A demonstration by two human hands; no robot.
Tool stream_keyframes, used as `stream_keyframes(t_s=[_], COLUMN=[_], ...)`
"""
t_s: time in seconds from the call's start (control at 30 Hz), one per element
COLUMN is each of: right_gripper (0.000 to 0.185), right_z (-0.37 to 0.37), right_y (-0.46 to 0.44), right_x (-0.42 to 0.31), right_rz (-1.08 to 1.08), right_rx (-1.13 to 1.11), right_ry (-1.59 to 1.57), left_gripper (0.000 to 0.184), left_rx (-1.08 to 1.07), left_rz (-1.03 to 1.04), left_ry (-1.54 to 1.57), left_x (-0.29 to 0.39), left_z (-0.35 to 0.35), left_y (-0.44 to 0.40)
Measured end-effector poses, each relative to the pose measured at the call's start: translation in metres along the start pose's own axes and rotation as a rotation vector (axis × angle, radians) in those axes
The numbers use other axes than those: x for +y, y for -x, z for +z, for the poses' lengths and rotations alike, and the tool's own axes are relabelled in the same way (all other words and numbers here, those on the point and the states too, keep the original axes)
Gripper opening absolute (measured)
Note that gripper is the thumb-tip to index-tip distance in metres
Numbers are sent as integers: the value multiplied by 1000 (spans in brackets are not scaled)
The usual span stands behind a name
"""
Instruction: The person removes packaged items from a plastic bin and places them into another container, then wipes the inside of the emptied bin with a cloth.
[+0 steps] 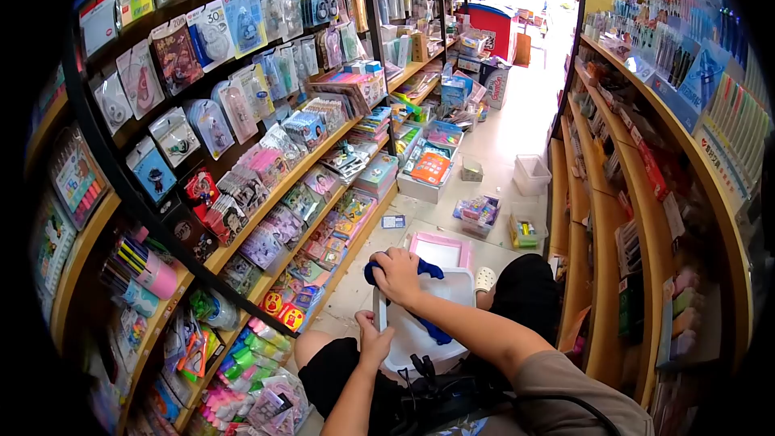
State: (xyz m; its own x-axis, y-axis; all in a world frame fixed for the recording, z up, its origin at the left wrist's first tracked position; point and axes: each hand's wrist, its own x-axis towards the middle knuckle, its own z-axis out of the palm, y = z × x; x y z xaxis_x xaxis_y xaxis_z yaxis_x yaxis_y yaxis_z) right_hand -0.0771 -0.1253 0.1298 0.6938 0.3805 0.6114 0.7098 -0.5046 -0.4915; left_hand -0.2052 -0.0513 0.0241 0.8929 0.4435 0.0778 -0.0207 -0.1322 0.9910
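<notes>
A white plastic bin stands between the person's knees. My right hand presses a dark blue cloth over the bin's far left corner, its fingers closed round it. More of the cloth hangs inside the bin. Lower down, my left hand grips the bin's left rim with curled fingers. Just beyond the bin, a pink-framed white tray lies on the floor.
Shelves of packaged stationery rise on the left, with wooden shelves on the right. Ahead on the floor are a clear empty bin, a bin with yellow items, a basket of packets and a box of books.
</notes>
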Motion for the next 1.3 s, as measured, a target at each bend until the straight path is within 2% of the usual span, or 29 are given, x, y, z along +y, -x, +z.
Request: stream_keyframes(t_s=[0.07, 0.17, 0.27, 0.37, 0.5, 0.63, 0.73, 0.8, 0.83, 0.9, 0.97, 1.07, 1.13, 1.3], right_gripper=[16, 17, 19, 22, 24, 26, 25, 21, 19, 15, 15, 17, 16, 19], right_z=[-4, 2, 6, -5, -18, -34, -21, -13, -3, 2, -12, -13, -18, -31], right_y=[-4, -8, -12, -13, -4, 6, 8, 2, 1, -7, -20, -26, -30, -27], right_x=[3, 15, 30, 45, 93, 124, 112, 89, 72, 38, 18, 29, 40, 112], right_rz=[-11, 93, 184, 214, 282, 480, 476, 361, 309, 182, 128, 18, 29, 148], right_rx=[43, -51, 5, 66, 102, 101, 157, 131, 175, 184, 132, 48, 23, 126], right_ry=[3, -1, -10, 45, 197, 278, 252, 143, -2, -91, -96, -75, 29, 206], left_gripper=[48, 46, 44, 42, 40, 49, 65, 76, 77, 78, 75, 71, 64, 50], left_rx=[-22, -7, 27, 6, -11, -49, -123, -194, -205, -226, -207, -147, -34, 8], left_rz=[-16, 19, 76, 65, 70, 20, 34, 98, 106, 133, 86, 24, 30, -39], left_ry=[8, -7, -68, 140, 217, 341, 292, 199, 156, 72, 250, 390, 412, 445], left_x=[15, 1, 20, 16, 28, 60, 71, 59, 53, 46, 62, 84, 69, 64], left_z=[4, 8, 3, -5, -14, -16, -15, -21, -20, -16, -14, -12, -12, -27], left_y=[3, 5, 8, 8, 14, 20, 11, 0, -2, -6, -3, 2, 5, 5])
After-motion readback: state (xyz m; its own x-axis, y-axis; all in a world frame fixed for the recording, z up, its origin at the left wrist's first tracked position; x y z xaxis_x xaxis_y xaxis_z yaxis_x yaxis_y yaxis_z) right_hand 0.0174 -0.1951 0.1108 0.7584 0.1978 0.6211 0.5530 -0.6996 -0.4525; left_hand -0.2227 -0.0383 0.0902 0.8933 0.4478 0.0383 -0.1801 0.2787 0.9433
